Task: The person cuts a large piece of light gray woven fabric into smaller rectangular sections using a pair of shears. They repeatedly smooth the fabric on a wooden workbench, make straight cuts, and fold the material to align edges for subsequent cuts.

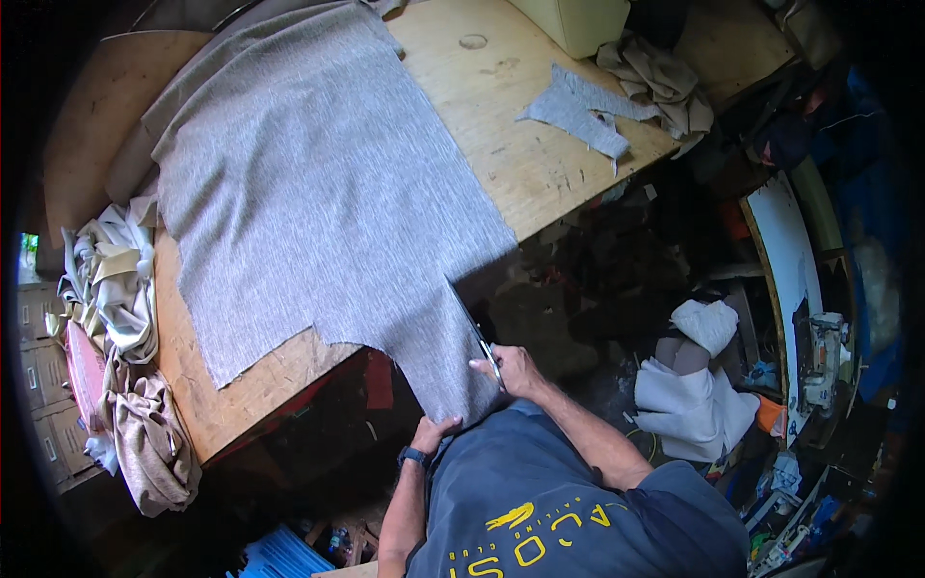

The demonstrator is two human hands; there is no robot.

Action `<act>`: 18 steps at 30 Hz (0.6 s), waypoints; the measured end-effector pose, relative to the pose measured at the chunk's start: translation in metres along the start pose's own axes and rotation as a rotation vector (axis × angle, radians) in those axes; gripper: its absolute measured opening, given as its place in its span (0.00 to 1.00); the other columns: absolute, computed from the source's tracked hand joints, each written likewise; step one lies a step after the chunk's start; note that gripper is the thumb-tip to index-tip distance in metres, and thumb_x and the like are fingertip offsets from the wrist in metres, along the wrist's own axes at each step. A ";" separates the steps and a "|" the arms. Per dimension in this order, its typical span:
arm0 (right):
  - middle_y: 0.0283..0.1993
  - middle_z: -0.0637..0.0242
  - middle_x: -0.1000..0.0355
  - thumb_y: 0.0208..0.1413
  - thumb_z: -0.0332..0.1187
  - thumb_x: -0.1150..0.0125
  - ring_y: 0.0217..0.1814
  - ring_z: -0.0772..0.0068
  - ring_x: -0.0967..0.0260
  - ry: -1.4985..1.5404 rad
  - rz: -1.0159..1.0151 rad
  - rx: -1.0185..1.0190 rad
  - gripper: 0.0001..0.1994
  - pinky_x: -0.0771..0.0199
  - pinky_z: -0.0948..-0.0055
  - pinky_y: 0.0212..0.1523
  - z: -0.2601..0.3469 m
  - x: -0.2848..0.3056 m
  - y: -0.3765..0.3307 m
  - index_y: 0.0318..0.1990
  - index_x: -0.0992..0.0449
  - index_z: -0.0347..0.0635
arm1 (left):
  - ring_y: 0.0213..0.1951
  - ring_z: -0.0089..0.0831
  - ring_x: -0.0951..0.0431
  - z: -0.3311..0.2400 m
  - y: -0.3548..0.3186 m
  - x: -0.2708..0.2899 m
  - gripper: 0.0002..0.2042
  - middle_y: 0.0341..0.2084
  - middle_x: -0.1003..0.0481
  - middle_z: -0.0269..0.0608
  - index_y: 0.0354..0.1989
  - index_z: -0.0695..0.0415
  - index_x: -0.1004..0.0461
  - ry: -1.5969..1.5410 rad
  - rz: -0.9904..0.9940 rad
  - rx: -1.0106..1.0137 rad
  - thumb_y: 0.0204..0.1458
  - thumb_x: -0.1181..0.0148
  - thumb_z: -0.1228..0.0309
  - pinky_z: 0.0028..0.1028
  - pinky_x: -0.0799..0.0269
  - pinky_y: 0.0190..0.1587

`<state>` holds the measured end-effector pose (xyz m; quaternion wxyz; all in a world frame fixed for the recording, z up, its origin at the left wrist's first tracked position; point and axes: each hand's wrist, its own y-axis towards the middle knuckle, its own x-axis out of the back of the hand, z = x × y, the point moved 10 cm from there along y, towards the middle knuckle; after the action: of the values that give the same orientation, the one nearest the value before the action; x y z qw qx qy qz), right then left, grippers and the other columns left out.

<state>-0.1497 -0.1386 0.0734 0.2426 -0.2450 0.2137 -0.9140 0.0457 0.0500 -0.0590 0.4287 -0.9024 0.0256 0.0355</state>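
Note:
A large piece of grey woven fabric [328, 183] lies over the wooden table [482, 116], and a strip of it hangs off the near edge toward my body. My left hand [436, 433] grips the lower end of that strip, thumb on top. In my right hand [513, 372] is a pair of scissors [484, 339], the fingers closed round the handles. Its blades point up and away along the right side of the strip, reaching the corner of a notch in the fabric. How far the blades are apart cannot be made out.
Grey fabric offcuts [588, 111] and a crumpled cloth [660, 82] lie at the table's far right, near a pale yellow-green container [578, 21]. Bundled cloths [111, 279] hang at the left end. White fabric [694, 405] is heaped at the right, among clutter.

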 end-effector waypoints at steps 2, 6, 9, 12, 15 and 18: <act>0.29 0.46 0.24 0.54 0.59 0.36 0.35 0.48 0.22 0.049 0.019 -0.058 0.28 0.26 0.55 0.39 0.004 0.001 -0.003 0.34 0.23 0.36 | 0.42 0.30 0.21 -0.005 -0.003 -0.006 0.27 0.42 0.20 0.41 0.49 0.68 0.24 -0.071 0.019 0.060 0.46 0.26 0.60 0.32 0.28 0.51; 0.28 0.47 0.24 0.55 0.57 0.35 0.35 0.48 0.23 -0.110 -0.102 -0.023 0.27 0.27 0.55 0.38 0.011 0.007 0.021 0.31 0.23 0.35 | 0.43 0.30 0.20 -0.009 0.001 -0.009 0.27 0.42 0.20 0.41 0.49 0.68 0.24 -0.108 0.039 0.081 0.47 0.26 0.60 0.32 0.27 0.52; 0.28 0.47 0.24 0.55 0.59 0.36 0.33 0.48 0.24 -0.077 -0.062 -0.012 0.29 0.27 0.55 0.36 0.012 0.006 0.029 0.29 0.25 0.35 | 0.43 0.32 0.20 -0.002 0.010 -0.006 0.27 0.43 0.20 0.42 0.49 0.69 0.25 -0.066 0.026 0.110 0.46 0.26 0.61 0.33 0.27 0.52; 0.28 0.47 0.24 0.55 0.60 0.36 0.31 0.48 0.26 0.022 -0.016 -0.053 0.30 0.28 0.54 0.35 0.023 0.008 0.022 0.27 0.26 0.35 | 0.44 0.34 0.20 0.003 0.018 -0.001 0.26 0.43 0.20 0.43 0.50 0.68 0.25 0.082 -0.018 0.100 0.47 0.26 0.63 0.34 0.27 0.53; 0.26 0.47 0.25 0.55 0.61 0.37 0.31 0.46 0.26 0.103 0.071 -0.174 0.30 0.27 0.55 0.35 0.022 0.003 0.027 0.27 0.26 0.35 | 0.43 0.36 0.20 -0.001 0.028 0.011 0.24 0.42 0.19 0.44 0.50 0.66 0.25 0.216 -0.124 0.018 0.47 0.27 0.64 0.34 0.28 0.53; 0.24 0.49 0.26 0.55 0.62 0.37 0.28 0.46 0.27 0.025 -0.042 -0.028 0.31 0.27 0.55 0.33 0.040 0.008 0.054 0.27 0.26 0.35 | 0.40 0.34 0.20 -0.008 0.020 0.042 0.17 0.38 0.20 0.45 0.46 0.64 0.24 0.259 -0.548 -0.206 0.51 0.32 0.68 0.33 0.26 0.49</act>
<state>-0.1158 -0.1962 0.0800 0.2170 -0.2415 0.2242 -0.9189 0.0864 0.0308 -0.0732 0.3221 -0.9113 -0.1677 -0.1939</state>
